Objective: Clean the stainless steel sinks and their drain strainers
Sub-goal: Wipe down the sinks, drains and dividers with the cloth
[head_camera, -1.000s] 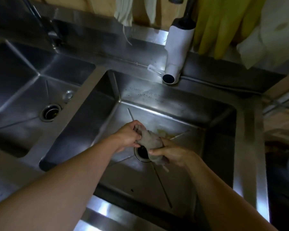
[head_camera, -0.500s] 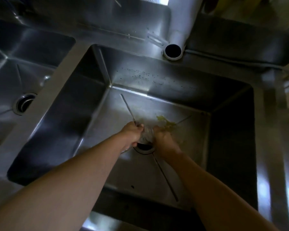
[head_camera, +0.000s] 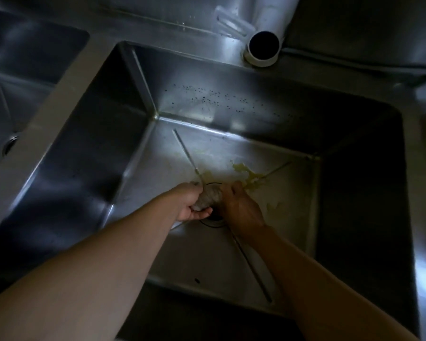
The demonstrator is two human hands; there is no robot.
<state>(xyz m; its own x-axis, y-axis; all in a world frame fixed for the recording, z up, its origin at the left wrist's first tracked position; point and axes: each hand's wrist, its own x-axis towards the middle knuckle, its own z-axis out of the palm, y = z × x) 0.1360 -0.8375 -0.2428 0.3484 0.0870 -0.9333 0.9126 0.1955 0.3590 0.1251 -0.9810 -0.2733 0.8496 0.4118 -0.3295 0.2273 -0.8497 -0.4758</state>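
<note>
both forearms reach down into the right sink (head_camera: 231, 274), and the drain (head_camera: 213, 217) at the middle of its floor serves as the landmark here. directly over the drain, the left hand (head_camera: 191, 205) and the right hand (head_camera: 239, 209) each have their grip curled round one end of a grey cloth (head_camera: 208, 199), bunched into a roll between them; it looks like it is being wrung. the drain strainer itself cannot be made out under the hands. just beyond the drain and to its right, yellow residue (head_camera: 250, 177) is smeared on the sink floor, and farther back dark specks (head_camera: 219, 99) dot the rear wall, so this basin judges as far from clean. beyond that wall, a white spout (head_camera: 265, 49) hangs over the rim. far left of the drain, the second sink (head_camera: 22, 99) with its own drain (head_camera: 10, 145) shows no cleaning in progress; its state is too dim to judge.
</note>
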